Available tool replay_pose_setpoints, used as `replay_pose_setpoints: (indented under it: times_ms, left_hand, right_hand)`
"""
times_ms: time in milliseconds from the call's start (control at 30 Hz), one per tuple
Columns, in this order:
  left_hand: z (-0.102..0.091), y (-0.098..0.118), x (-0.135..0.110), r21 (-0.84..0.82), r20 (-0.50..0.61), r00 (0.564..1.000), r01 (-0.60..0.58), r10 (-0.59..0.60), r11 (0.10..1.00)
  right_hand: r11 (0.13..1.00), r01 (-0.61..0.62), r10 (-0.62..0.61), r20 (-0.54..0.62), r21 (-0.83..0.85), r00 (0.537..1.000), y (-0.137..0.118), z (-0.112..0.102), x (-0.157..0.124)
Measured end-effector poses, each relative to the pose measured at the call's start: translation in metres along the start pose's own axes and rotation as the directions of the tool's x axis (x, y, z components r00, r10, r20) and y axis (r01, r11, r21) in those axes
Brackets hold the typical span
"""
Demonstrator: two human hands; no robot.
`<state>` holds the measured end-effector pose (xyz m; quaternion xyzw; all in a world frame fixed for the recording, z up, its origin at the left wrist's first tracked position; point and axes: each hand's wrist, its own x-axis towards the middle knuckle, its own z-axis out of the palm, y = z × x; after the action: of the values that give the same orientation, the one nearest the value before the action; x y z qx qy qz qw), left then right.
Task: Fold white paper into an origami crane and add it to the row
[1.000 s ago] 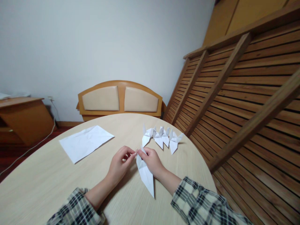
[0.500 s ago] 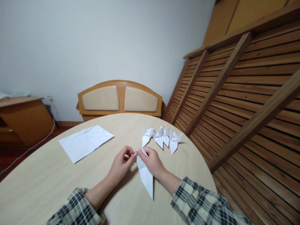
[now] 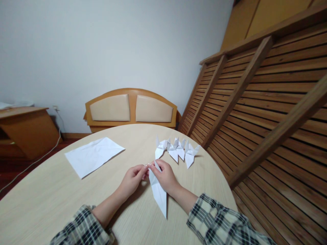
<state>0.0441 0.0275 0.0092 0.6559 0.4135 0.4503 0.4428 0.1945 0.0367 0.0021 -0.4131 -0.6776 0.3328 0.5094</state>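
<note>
A white folded paper (image 3: 158,194) with a long pointed end hangs between my hands, just above the table. My right hand (image 3: 165,175) is closed on its upper part, thumb pressed on the near face. From the other side, my left hand (image 3: 134,177) pinches at the paper's upper left edge, its thumb and fingertips meeting those of the right. What lies between the left fingertips is mostly covered by the fingers. Just beyond the right hand stand several folded paper cranes (image 3: 189,154) in a row.
A flat white sheet of paper (image 3: 94,156) lies on the left of the round wooden table (image 3: 51,204). Behind the table is a headboard (image 3: 131,107). Slatted wooden panels (image 3: 255,112) lean along the right side. A desk (image 3: 25,129) with a cable stands at the left.
My left fingers have curled in and closed against the paper's upper edge; before, they formed a looser loop. My right hand and the folded paper have hardly moved.
</note>
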Motion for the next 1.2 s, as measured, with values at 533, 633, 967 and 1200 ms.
replay_pose_setpoints:
  times_ms: [533, 633, 967, 1200]
  left_hand:
    - [-0.0014, -0.0038, -0.0019, -0.051, -0.042, 0.998, -0.055, 0.053, 0.997]
    - [-0.0016, -0.004, -0.0019, -0.043, -0.069, 0.997, -0.049, 0.046, 0.998]
    - [-0.0006, -0.007, -0.0007, -0.106, -0.1, 0.995, 0.011, -0.022, 0.994]
    - [0.0012, -0.0061, -0.0014, -0.119, -0.068, 0.998, -0.011, 0.003, 0.993]
  right_hand:
    - [0.951, -0.14, 0.132, 0.051, 0.274, 0.99, 0.0038, 0.0035, 0.0001]
    - [0.953, -0.147, 0.136, 0.057, 0.263, 0.989, 0.0058, 0.0042, 0.001]
    - [0.988, -0.106, 0.1, 0.057, 0.114, 0.993, 0.0035, 0.0029, 0.0002]
    - [0.991, -0.091, 0.084, 0.071, 0.101, 0.994, 0.0038, 0.0034, -0.0006]
